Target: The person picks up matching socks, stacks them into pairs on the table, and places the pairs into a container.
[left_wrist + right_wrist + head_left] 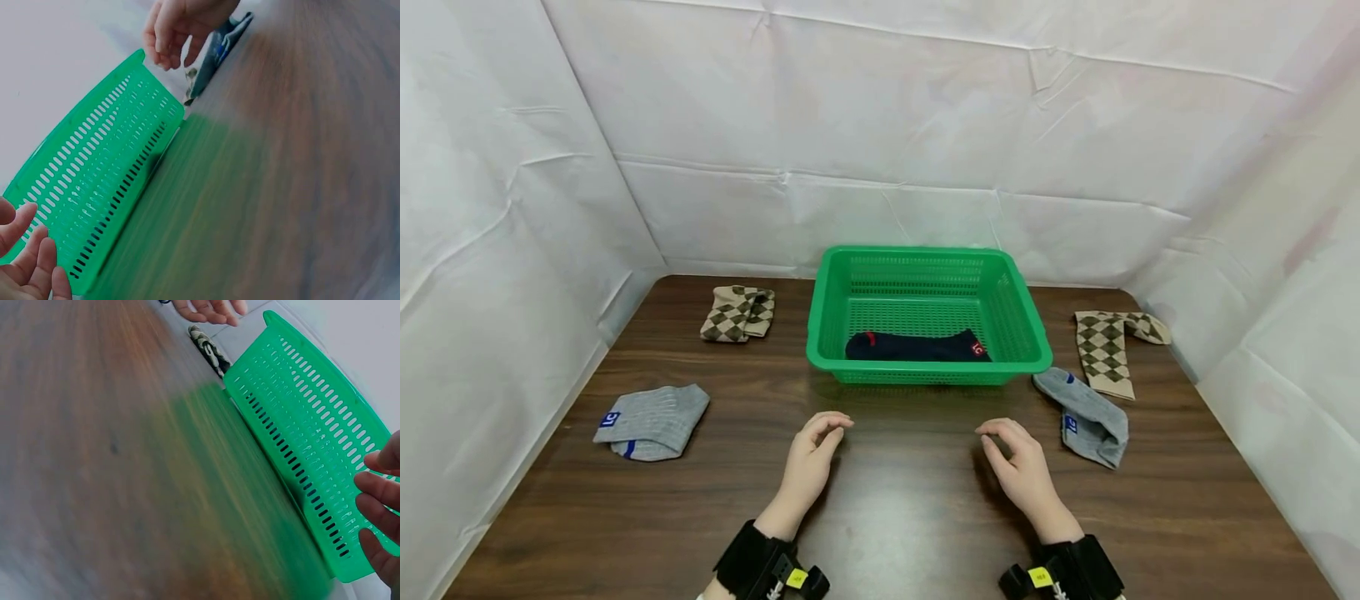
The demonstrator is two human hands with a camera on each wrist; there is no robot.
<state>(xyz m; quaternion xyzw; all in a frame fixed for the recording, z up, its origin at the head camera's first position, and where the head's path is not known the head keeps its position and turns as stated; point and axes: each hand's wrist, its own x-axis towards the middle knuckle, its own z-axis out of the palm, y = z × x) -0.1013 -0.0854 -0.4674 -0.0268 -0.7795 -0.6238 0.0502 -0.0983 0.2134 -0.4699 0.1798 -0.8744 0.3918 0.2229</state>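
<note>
As far as the pictures show, only the work with the dark sock (917, 347) looks done: it lies inside the green basket (925, 367), which stands at the middle of the far edge of the surface (910, 533); whether it is one sock or two laid together I cannot tell. Four socks lie outside and look left to deal with: a checked sock (737, 314) near the far left corner, a grey sock (658, 421) by the left edge, another checked sock (1103, 350) near the far right corner, and another grey sock (1093, 417) just beside the basket's near right corner. The left hand (811, 458) and the right hand (1018, 467) hover before the basket, fingers loosely bent and holding nothing. The basket's long axis runs along the far edge, and the dark sock lies parallel to it by the near wall, its red-striped end toward the left edge and its red patch toward the right. The right-hand grey sock slants from the basket's corner toward the surface's near right corner, rounded end at the basket. The right-hand checked sock's leg points its pale end at the near edge, its foot bending toward the right edge. The left-hand pieces lie folded, without a clear long axis.
</note>
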